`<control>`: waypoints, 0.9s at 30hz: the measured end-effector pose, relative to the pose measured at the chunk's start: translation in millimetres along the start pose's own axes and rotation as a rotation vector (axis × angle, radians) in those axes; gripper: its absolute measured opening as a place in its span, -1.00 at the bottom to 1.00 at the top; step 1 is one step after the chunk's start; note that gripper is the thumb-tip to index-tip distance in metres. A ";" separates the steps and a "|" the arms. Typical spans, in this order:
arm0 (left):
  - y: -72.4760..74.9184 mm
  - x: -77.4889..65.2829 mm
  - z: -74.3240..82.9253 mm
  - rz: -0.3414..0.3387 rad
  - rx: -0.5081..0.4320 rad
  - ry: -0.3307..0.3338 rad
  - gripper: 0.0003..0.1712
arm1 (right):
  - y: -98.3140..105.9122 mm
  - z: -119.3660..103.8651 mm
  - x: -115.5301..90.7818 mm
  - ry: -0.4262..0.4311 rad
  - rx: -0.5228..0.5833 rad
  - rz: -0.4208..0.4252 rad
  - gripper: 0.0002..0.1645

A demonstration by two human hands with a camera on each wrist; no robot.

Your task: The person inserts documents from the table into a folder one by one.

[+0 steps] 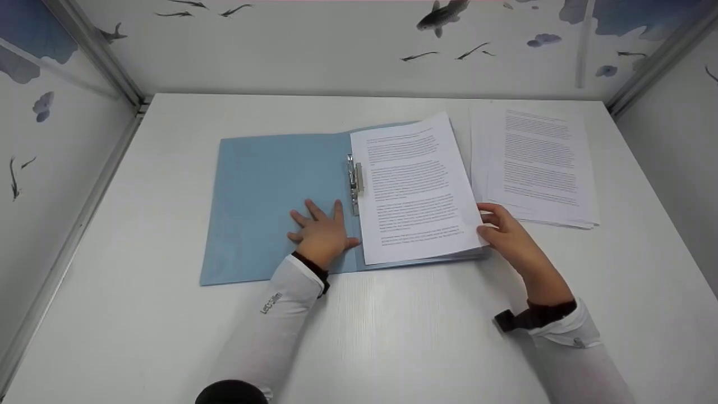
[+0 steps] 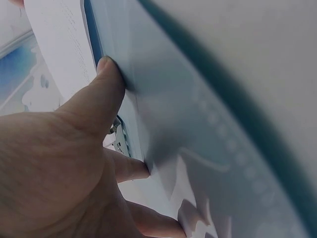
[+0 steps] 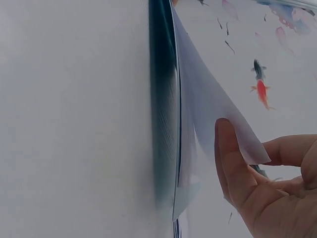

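Note:
A blue folder (image 1: 269, 191) lies spread out on the white table, its metal clip (image 1: 353, 182) along the fold. Over the folder's left cover, near the fold, my left hand (image 1: 322, 238) rests with fingers spread; its thumb (image 2: 106, 82) reaches the fold beside the papers. Printed sheets (image 1: 415, 191) cover the right side. My right hand (image 1: 510, 241) pinches the top sheet by its lower right corner. In the right wrist view that sheet (image 3: 210, 101) curves up away from the folder's edge, its corner between thumb and fingers.
A loose stack of printed pages (image 1: 538, 163) lies at the back right, beside the folder. White panels with fish and ink patterns (image 1: 336, 50) enclose the table (image 1: 140, 224) at the back and sides. A black round object (image 1: 231, 391) shows at the bottom edge.

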State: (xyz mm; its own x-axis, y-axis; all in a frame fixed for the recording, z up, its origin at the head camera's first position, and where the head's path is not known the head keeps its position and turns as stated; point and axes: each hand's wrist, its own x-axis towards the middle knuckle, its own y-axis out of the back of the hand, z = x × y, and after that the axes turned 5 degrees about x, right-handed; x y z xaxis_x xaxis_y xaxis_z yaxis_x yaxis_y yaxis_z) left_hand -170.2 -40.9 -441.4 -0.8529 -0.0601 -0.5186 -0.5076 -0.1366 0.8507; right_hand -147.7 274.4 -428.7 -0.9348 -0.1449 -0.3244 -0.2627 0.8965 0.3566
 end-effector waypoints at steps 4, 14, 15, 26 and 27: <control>0.7 -0.4 -0.3 -0.003 -0.007 0.000 0.13 | 0.3 0.0 -0.1 0.000 -0.005 0.000 -0.33; 1.7 -1.9 0.2 -0.011 0.008 -0.003 0.11 | 3.9 -0.2 -0.6 -0.041 0.014 -0.010 -0.30; 1.8 -2.3 0.2 -0.010 0.014 -0.007 0.11 | 4.6 -0.2 -0.8 -0.042 0.017 -0.011 -0.30; 3.3 -4.5 0.3 0.004 0.023 -0.020 0.10 | 7.6 -2.0 -2.9 0.002 -0.082 0.031 -0.30; 3.1 -4.3 0.2 0.005 0.024 -0.021 0.10 | 8.0 -2.2 -3.0 0.004 -0.087 0.031 -0.30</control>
State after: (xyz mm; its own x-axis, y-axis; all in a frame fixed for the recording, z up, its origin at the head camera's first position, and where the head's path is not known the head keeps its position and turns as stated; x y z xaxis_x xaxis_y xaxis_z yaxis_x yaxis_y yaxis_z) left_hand -168.1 -40.8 -436.5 -0.8580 -0.0398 -0.5122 -0.5055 -0.1123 0.8555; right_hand -147.5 281.1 -423.0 -0.9437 -0.1194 -0.3086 -0.2533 0.8607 0.4416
